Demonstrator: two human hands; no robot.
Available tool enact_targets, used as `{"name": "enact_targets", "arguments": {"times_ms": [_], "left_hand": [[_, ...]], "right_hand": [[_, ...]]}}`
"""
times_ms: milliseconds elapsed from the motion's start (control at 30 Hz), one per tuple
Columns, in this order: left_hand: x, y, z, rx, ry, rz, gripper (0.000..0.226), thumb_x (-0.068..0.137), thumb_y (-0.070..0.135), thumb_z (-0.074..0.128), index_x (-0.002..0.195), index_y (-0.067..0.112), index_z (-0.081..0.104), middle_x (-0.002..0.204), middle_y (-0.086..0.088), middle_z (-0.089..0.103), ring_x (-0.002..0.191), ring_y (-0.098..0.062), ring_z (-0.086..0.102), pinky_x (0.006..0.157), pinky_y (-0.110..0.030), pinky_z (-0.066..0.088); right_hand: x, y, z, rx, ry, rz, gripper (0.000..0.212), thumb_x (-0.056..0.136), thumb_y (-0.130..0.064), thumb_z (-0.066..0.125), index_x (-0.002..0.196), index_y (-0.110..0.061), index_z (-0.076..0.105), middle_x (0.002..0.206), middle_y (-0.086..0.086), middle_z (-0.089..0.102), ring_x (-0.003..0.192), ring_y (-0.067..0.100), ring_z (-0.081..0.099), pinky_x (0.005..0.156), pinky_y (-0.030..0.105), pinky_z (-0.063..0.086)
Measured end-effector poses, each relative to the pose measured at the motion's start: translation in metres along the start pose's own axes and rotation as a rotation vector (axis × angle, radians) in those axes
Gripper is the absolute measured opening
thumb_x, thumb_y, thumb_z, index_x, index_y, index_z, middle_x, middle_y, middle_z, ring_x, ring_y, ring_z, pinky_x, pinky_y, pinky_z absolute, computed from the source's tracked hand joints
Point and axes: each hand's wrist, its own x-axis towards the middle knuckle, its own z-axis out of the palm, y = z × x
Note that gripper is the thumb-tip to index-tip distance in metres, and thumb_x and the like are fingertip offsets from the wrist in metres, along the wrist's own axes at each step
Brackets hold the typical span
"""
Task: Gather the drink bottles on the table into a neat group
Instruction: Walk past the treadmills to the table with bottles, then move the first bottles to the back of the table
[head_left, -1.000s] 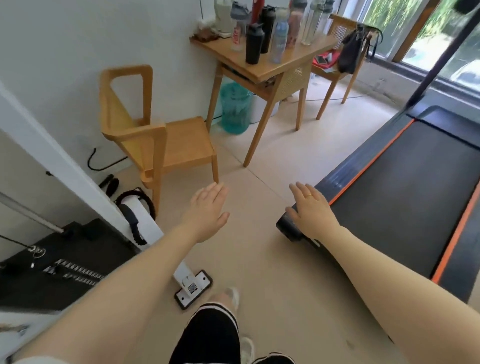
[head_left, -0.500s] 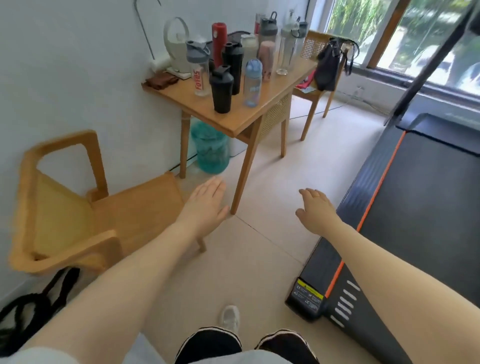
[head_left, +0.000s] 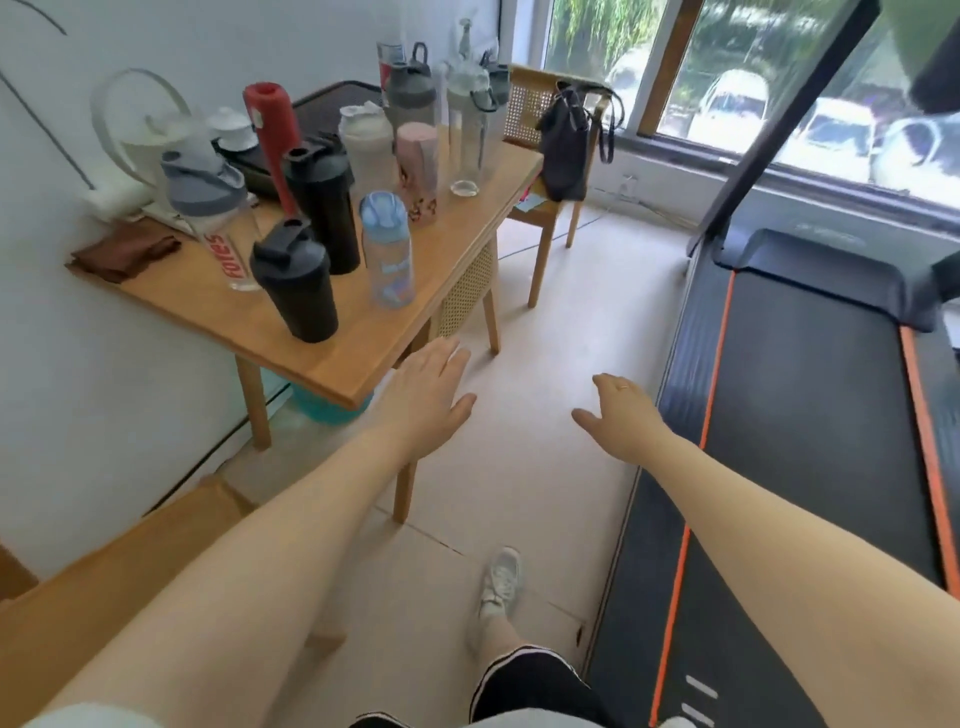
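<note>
Several drink bottles stand scattered on a wooden table (head_left: 363, 358) at the left. Nearest are a black shaker (head_left: 296, 283), a small blue-lidded clear bottle (head_left: 388, 252) and a clear shaker with red lettering (head_left: 215, 218). Behind them stand a taller black shaker (head_left: 324, 205), a red bottle (head_left: 272, 140), a pink bottle (head_left: 418, 174) and clear and grey bottles (head_left: 470, 124). My left hand (head_left: 428, 397) hovers open, palm down, just off the table's near corner. My right hand (head_left: 621, 413) is open over the floor, holding nothing.
A treadmill (head_left: 810, 415) fills the right side. A chair with a black bag (head_left: 569, 145) stands beyond the table, another wooden chair (head_left: 104, 587) at lower left. A brown cloth (head_left: 127, 252), a dark tray and white items share the table. A teal water jug sits underneath.
I have walked up to the table: it and the bottles are much nearer and larger. Both hands stay outstretched and open; the left now reaches the table's corner.
</note>
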Motion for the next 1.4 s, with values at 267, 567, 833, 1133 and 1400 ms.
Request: {"name": "enact_targets", "arguments": {"times_ms": [267,567,833,1133,1400], "left_hand": [[0.184,-0.015,-0.015,-0.076,0.006,0.032,0.057,0.095,0.032,0.039,0.144,0.010,0.021,0.155,-0.008,0.018,0.144,-0.022,0.013,0.118,-0.037,0.012],[0.349,-0.024,0.005,-0.165,-0.038,0.018,0.050,0.095,0.027,0.041,0.139,0.006,0.031,0.149,-0.010,0.031,0.138,-0.025,0.024,0.112,-0.037,0.020],[0.520,-0.051,0.014,-0.257,-0.083,-0.082,0.046,0.093,0.019,0.041,0.138,0.012,0.035,0.143,-0.006,0.039,0.128,-0.024,0.039,0.102,-0.036,0.035],[0.635,-0.075,-0.011,-0.118,-0.141,-0.087,0.039,0.095,0.017,0.039,0.134,0.016,0.040,0.131,-0.004,0.051,0.109,-0.023,0.055,0.076,-0.027,0.044],[0.668,-0.074,0.015,-0.153,-0.057,-0.398,0.040,0.095,0.017,0.036,0.134,0.014,0.041,0.135,-0.001,0.048,0.104,-0.021,0.055,0.066,-0.027,0.036]], "right_hand": [[0.162,0.016,-0.090,-0.017,0.034,-0.003,0.056,0.095,-0.035,0.041,0.136,0.002,0.031,0.143,0.017,0.039,0.135,0.031,0.031,0.110,0.036,0.025],[0.291,0.039,-0.131,-0.050,0.005,-0.043,0.065,0.094,-0.034,0.044,0.144,-0.001,0.018,0.154,0.014,0.023,0.144,0.028,0.017,0.116,0.034,0.015],[0.478,0.050,-0.179,-0.028,-0.073,-0.142,0.069,0.093,-0.030,0.049,0.145,-0.002,0.013,0.157,0.013,0.016,0.145,0.025,0.014,0.116,0.031,0.014],[0.658,0.023,-0.285,0.039,-0.097,-0.352,0.059,0.087,-0.035,0.057,0.137,-0.012,0.037,0.141,0.011,0.047,0.123,0.030,0.047,0.102,0.043,0.042],[0.775,0.008,-0.299,-0.231,-0.322,-0.683,0.064,0.090,-0.038,0.051,0.141,-0.006,0.029,0.147,0.013,0.037,0.132,0.030,0.038,0.107,0.041,0.035]]}}
